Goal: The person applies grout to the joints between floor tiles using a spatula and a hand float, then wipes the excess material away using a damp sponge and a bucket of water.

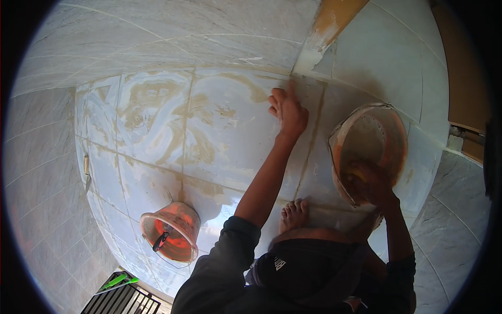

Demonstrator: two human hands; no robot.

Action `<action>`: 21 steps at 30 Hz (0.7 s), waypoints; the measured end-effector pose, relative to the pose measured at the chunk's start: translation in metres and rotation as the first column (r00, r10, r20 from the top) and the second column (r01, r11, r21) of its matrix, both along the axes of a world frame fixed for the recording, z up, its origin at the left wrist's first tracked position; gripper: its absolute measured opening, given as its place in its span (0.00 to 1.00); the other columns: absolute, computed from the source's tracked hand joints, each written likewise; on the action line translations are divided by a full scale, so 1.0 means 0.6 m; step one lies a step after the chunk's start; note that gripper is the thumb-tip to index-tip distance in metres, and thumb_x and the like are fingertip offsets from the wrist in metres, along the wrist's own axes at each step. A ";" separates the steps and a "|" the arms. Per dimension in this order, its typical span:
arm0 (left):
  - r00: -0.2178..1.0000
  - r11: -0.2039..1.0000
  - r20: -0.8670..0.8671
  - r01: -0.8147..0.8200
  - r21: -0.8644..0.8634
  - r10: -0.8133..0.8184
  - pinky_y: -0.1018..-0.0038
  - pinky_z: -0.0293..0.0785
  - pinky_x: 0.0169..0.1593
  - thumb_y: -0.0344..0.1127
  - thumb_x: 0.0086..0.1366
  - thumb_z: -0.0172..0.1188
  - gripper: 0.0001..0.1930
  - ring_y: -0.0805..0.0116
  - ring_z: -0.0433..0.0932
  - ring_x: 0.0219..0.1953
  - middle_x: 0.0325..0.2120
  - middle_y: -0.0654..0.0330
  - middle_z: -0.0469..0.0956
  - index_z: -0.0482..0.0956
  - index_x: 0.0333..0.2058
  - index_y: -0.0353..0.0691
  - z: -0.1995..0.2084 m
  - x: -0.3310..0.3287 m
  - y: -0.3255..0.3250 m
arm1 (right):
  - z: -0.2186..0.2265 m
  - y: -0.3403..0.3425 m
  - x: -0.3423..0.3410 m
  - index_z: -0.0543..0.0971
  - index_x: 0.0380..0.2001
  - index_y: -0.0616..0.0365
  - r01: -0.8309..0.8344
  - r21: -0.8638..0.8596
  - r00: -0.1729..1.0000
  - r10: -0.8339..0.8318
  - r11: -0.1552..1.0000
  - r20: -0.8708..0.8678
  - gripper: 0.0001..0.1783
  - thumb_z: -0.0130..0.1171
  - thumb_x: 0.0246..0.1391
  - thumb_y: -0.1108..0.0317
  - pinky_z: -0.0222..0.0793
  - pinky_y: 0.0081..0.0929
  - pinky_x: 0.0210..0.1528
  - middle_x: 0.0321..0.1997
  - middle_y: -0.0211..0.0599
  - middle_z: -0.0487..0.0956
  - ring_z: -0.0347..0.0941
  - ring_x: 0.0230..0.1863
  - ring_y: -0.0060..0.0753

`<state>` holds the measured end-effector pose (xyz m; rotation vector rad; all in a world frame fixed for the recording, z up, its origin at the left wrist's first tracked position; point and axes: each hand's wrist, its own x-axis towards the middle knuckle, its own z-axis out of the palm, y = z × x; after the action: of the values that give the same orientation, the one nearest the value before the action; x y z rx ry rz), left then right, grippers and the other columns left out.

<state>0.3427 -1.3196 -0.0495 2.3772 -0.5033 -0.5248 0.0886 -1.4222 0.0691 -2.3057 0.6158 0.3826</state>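
Observation:
My left hand (291, 115) reaches to the joint where the tiled floor meets the wall, beside the foot of a wooden door frame (334, 23). Its index finger is stretched out to the joint, the other fingers are loosely curled, and I see nothing in it. My right hand (374, 183) is down inside a large orange bucket (401, 149) crusted with grey, which holds murky, foamy water (366, 137). Under its fingers a yellow sponge (357, 171) shows in part; the fingertips are in shadow.
A smaller orange bucket (191, 217) lies tilted at the left, with a dark-handled tool (161, 240) in it. A wooden-handled trowel (87, 170) lies by the left wall. Pale smears streak the floor tiles (235, 120). My bare foot (294, 215) is between the buckets. A black rack (120, 295) stands lower left.

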 end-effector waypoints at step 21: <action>0.946 0.954 -0.125 -0.293 0.065 0.299 0.51 0.58 0.54 0.31 0.49 0.59 0.29 0.43 0.60 0.54 0.51 0.41 0.63 0.73 0.54 0.35 0.027 0.115 -0.038 | -0.006 0.009 0.001 0.79 0.46 0.50 -0.058 -0.077 0.998 0.060 0.995 0.035 0.17 0.63 0.54 0.59 0.72 0.43 0.50 0.45 0.41 0.78 0.77 0.48 0.47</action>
<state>0.4116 -1.3423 -0.0331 2.3833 -0.0699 -0.5562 0.0895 -1.4171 0.0652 -2.4021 0.5532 0.3479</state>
